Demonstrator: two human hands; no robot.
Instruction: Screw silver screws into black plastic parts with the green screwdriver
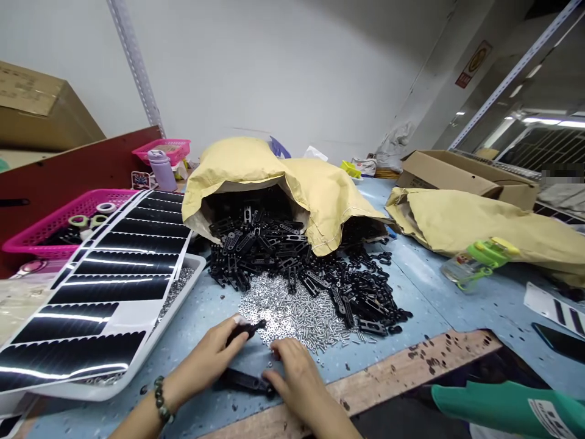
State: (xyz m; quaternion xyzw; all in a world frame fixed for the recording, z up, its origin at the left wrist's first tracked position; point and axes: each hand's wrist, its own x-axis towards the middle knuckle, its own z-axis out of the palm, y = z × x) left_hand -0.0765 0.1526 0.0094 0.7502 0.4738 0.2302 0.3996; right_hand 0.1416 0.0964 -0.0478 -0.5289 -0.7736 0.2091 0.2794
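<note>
My left hand (218,347), with a beaded bracelet at its wrist and a white covering on one fingertip, is closed on a small black plastic part (256,327). My right hand (298,371) is just to the right, its thumb and forefinger apart with nothing visible between them. Its thumb comes close to a longer black bar (244,381) lying on the table between the hands; whether it touches is unclear. Beyond the fingers spreads a heap of small silver nuts (278,320) and screws (326,320). Behind them, many black plastic parts (256,244) spill from a yellow paper sack (242,161).
At left, a white tray (194,268) bears sheets of black stickers (123,259); a pink basket (27,241) with scissors stands behind. A second sack (320,189), a green-lidded bottle (479,262) and a phone (560,342) lie rightward. Green cloth (503,405) hangs over the front edge.
</note>
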